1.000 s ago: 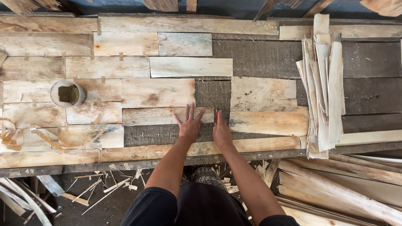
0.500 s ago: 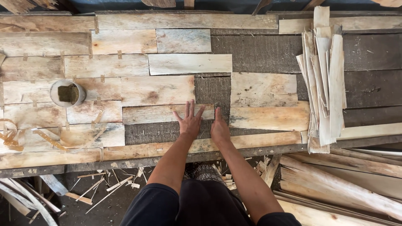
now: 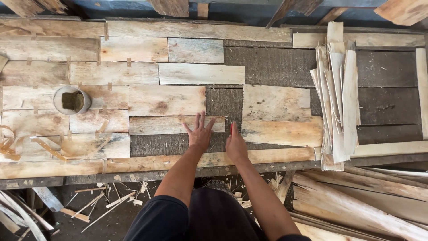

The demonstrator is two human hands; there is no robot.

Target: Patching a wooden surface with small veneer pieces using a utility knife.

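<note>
Left hand (image 3: 199, 134) flat, fingers spread, pressing right end of thin veneer strip (image 3: 171, 125) on workbench (image 3: 267, 67). Right hand (image 3: 235, 143) edge-on, fingers together, beside neighbouring strip (image 3: 281, 132). Step: aligning pieces; next likely closing gap.

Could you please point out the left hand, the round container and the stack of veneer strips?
left hand (image 3: 199, 134): head view, back of hand.
round container (image 3: 72, 100): head view, its opening.
stack of veneer strips (image 3: 339, 96): head view, middle strip.

Both forearms are bare, entering from the lower centre of the frame. Short dark sleeves cover the upper arms. The left hand (image 3: 199, 135) and right hand (image 3: 235, 145) are ungloved.
</note>
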